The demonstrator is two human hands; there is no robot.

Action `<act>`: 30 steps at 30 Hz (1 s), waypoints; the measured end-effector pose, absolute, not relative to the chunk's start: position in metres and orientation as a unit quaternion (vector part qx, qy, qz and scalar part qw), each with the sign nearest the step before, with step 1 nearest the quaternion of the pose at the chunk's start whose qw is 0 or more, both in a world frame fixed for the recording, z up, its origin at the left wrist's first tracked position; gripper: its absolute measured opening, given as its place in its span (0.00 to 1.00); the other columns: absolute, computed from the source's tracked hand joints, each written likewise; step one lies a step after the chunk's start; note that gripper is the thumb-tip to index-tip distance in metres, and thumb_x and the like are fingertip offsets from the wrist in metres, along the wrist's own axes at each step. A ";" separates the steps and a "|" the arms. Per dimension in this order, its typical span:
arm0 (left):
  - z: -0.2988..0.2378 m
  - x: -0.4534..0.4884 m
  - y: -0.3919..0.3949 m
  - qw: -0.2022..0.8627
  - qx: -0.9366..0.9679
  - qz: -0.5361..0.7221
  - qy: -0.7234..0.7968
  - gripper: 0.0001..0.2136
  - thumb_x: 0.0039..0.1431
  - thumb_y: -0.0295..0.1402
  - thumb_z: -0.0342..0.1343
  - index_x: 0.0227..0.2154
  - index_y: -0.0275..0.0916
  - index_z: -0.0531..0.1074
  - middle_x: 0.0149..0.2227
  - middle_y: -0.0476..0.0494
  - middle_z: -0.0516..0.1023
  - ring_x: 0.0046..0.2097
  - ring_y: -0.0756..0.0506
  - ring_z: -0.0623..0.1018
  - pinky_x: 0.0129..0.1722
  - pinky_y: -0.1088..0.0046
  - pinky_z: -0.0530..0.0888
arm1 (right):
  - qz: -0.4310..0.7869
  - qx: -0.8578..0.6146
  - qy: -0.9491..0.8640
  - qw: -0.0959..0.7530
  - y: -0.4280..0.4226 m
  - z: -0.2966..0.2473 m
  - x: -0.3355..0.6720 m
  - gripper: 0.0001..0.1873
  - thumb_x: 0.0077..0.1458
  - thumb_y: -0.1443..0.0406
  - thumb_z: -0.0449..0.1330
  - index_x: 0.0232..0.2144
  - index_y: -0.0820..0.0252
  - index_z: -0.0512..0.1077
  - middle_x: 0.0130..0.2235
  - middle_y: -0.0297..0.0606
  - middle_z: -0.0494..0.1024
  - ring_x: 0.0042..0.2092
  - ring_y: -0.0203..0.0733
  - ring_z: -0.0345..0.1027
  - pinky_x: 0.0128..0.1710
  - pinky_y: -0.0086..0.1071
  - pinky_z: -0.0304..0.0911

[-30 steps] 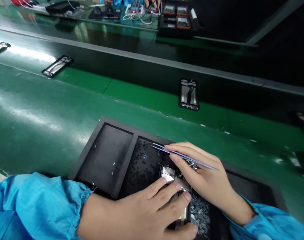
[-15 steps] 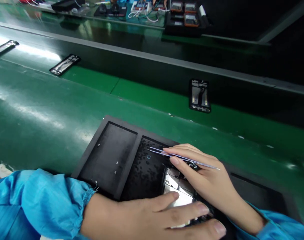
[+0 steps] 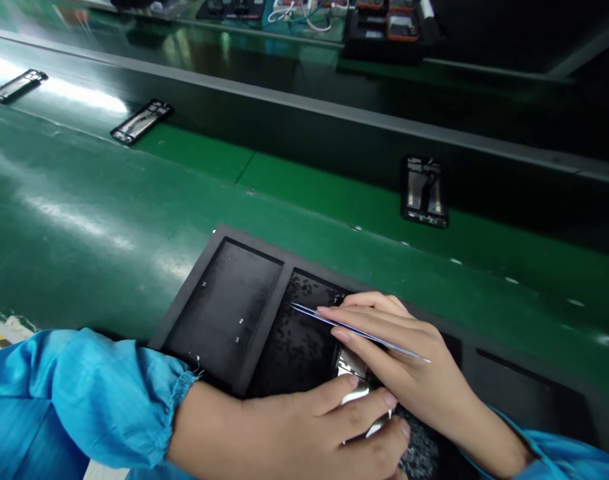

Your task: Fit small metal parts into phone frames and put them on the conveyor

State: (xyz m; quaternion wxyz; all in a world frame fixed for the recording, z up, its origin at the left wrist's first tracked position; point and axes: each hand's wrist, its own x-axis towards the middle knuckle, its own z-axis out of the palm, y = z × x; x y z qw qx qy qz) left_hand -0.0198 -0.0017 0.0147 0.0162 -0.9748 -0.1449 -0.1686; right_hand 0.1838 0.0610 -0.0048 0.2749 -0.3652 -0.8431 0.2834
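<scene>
My right hand (image 3: 394,340) pinches thin metal tweezers (image 3: 308,311) between thumb and fingers. The tips point left over the black tray compartment and hold nothing that I can see. My left hand (image 3: 334,427) is bent over an opened phone (image 3: 351,363), its fingers curled around the body. Silver inner plates of this phone show between the fingers; most of it is covered by both hands. Beneath both hands lies the dark grey tray (image 3: 284,267) with recessed compartments.
Tiny pale parts (image 3: 241,321) lie in the left compartment. Beyond the tray, on the green bench (image 3: 184,180), are more opened phones: one at right (image 3: 424,191), one at left (image 3: 142,121) and one farther left (image 3: 17,86). Cables (image 3: 317,20) and a dark box (image 3: 379,30) stand at the back.
The view has shifted slightly. The fingers of my left hand have drawn closer together around the phone, which now looks tilted. The tweezer tips are nearer each other, and a patterned patch shows beside my left fingers.
</scene>
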 end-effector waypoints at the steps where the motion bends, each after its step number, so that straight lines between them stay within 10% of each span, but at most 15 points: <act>1: 0.014 -0.020 -0.002 0.016 -0.976 -0.166 -0.142 0.18 0.72 0.32 0.46 0.56 0.50 0.76 0.57 0.46 0.77 0.56 0.40 0.76 0.58 0.60 0.71 | 0.281 -0.366 -0.845 0.271 0.061 -0.005 0.184 0.15 0.66 0.67 0.61 0.53 0.47 0.76 0.46 0.29 0.85 0.48 0.43 0.72 0.45 0.40 0.67; 17: 0.024 -0.024 0.000 -0.016 -0.980 -0.150 -0.131 0.18 0.74 0.38 0.45 0.58 0.43 0.74 0.60 0.39 0.74 0.63 0.32 0.71 0.61 0.53 0.68 | 0.294 -0.506 -0.720 0.373 0.059 0.014 0.182 0.09 0.69 0.63 0.56 0.43 0.53 0.78 0.32 0.33 0.82 0.30 0.36 0.77 0.28 0.28 0.71; 25: 0.035 -0.021 0.001 -0.222 -0.901 -0.223 -0.297 0.14 0.67 0.35 0.53 0.50 0.33 0.73 0.54 0.34 0.72 0.61 0.36 0.67 0.63 0.56 0.67 | 0.222 -0.469 -0.745 0.419 0.058 0.017 0.199 0.14 0.68 0.64 0.58 0.27 0.55 0.70 0.25 0.30 0.77 0.26 0.34 0.72 0.26 0.28 0.66; 30: 0.021 -0.017 0.002 -0.098 -0.905 -0.144 -0.389 0.22 0.66 0.38 0.53 0.58 0.32 0.69 0.54 0.26 0.69 0.55 0.28 0.68 0.53 0.43 0.68 | 0.175 -0.458 -0.767 0.413 0.062 0.015 0.195 0.18 0.68 0.62 0.56 0.24 0.55 0.65 0.24 0.32 0.75 0.28 0.37 0.73 0.28 0.31 0.67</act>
